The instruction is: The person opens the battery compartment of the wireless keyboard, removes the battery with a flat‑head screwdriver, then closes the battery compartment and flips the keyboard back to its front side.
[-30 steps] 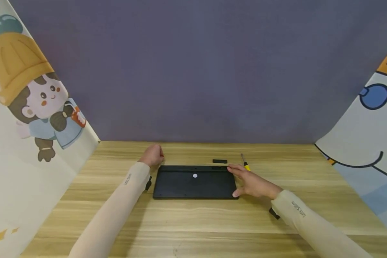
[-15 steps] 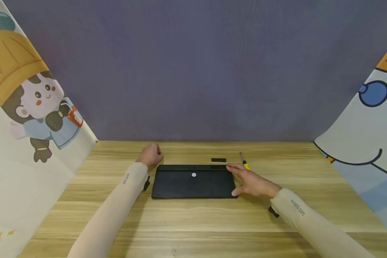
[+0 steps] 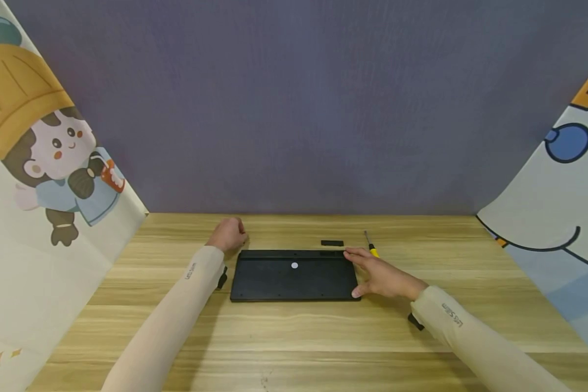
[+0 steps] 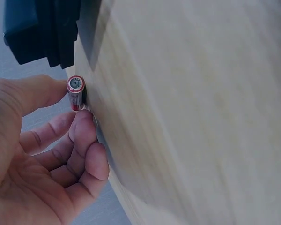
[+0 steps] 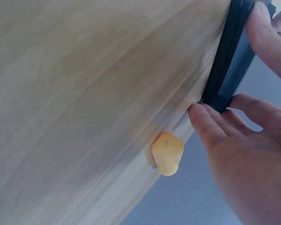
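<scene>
Head camera, set back, looks forward and down over the table [image 3: 294, 343]; wrist cameras face left hand [image 4: 42, 173] and right hand [image 5: 255, 154] close up; head and right wrist views share the keyboard [image 3: 294, 280]

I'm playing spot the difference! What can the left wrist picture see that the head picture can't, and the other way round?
Only the left wrist view: the small battery, held in the left hand.

Only the head view: the yellow-handled screwdriver, the small black strip, the right hand and the cartoon figure.

Both: the left hand, the wooden table and, it seems, the black device, though the left wrist view catches just a dark end.
</scene>
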A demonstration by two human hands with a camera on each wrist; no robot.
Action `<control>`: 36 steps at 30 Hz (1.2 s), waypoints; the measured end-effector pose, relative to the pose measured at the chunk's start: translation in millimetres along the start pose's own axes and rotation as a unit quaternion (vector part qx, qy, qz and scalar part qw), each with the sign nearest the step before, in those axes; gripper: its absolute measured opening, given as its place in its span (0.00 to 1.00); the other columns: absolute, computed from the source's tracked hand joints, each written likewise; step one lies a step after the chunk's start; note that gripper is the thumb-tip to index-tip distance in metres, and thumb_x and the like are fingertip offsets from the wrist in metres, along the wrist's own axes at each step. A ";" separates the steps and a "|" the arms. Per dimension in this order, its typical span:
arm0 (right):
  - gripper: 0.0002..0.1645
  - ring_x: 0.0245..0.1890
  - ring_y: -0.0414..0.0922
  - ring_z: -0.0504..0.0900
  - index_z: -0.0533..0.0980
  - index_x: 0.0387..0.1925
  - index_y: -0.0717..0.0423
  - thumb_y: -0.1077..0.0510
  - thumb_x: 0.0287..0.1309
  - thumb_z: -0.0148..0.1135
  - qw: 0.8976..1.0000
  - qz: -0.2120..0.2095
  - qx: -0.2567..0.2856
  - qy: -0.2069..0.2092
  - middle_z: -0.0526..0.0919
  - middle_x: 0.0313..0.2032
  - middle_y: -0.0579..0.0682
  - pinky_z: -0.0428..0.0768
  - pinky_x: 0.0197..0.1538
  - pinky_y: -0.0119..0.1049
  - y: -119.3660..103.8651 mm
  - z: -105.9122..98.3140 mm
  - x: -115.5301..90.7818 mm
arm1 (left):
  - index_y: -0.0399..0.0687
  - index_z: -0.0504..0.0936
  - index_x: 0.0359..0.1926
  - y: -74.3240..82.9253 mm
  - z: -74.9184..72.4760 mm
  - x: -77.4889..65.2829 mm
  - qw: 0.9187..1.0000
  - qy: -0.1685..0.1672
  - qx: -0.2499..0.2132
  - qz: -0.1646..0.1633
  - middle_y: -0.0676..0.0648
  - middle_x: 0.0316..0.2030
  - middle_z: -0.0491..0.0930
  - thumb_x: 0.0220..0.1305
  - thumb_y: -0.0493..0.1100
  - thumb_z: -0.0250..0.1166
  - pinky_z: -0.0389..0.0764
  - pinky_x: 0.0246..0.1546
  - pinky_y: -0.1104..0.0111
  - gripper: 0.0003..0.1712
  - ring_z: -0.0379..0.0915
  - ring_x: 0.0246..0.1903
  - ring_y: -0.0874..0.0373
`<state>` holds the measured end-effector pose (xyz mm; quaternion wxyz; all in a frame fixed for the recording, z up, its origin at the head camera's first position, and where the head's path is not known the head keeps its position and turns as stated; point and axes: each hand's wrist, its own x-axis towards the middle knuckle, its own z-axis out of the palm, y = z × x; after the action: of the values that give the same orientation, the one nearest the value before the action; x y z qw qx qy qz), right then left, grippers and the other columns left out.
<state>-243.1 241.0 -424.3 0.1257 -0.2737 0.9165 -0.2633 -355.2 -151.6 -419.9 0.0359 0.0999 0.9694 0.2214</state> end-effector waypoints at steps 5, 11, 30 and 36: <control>0.58 0.67 0.58 0.55 0.52 0.71 0.64 0.50 0.45 0.73 1.000 -0.001 0.006 -0.001 0.48 0.70 0.59 0.65 0.59 0.52 -0.6 0.4 0.4 | 0.36 0.79 0.41 0.2 -1.2 -1.2 1.000 -0.005 -0.001 -0.006 0.42 0.36 0.78 0.63 0.41 0.63 0.75 0.37 0.57 0.11 0.74 0.33 0.51; 0.58 0.66 0.58 0.56 0.52 0.71 0.63 0.50 0.45 0.73 1.000 -0.002 0.001 0.001 0.48 0.70 0.58 0.65 0.59 0.52 -0.5 0.3 0.5 | 0.33 0.75 0.53 0.9 -4.5 -3.9 1.000 -0.009 -0.008 -0.008 0.39 0.42 0.79 0.66 0.44 0.59 0.76 0.40 0.55 0.20 0.76 0.35 0.51; 0.57 0.66 0.60 0.57 0.53 0.70 0.66 0.51 0.45 0.74 1.000 -0.021 -0.013 0.005 0.50 0.70 0.61 0.66 0.59 0.52 1.9 1.1 -1.6 | 0.42 0.66 0.66 0.6 -12.6 -65.6 0.985 -0.100 -0.024 0.140 0.40 0.61 0.66 0.62 0.56 0.63 0.71 0.52 0.52 0.37 0.66 0.57 0.45; 0.57 0.66 0.60 0.56 0.53 0.70 0.66 0.50 0.46 0.73 1.000 -0.021 -0.011 0.002 0.49 0.70 0.61 0.66 0.59 0.52 1.0 0.4 -2.0 | 0.46 0.56 0.72 -2.0 -9.5 -94.9 0.981 -0.136 -0.002 0.138 0.36 0.67 0.54 0.48 0.64 0.70 0.63 0.58 0.48 0.56 0.50 0.66 0.41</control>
<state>-241.7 242.8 -425.0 0.1154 -0.2938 0.9135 -0.2567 -263.8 -177.3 -409.9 0.1365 0.2621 0.9319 0.2106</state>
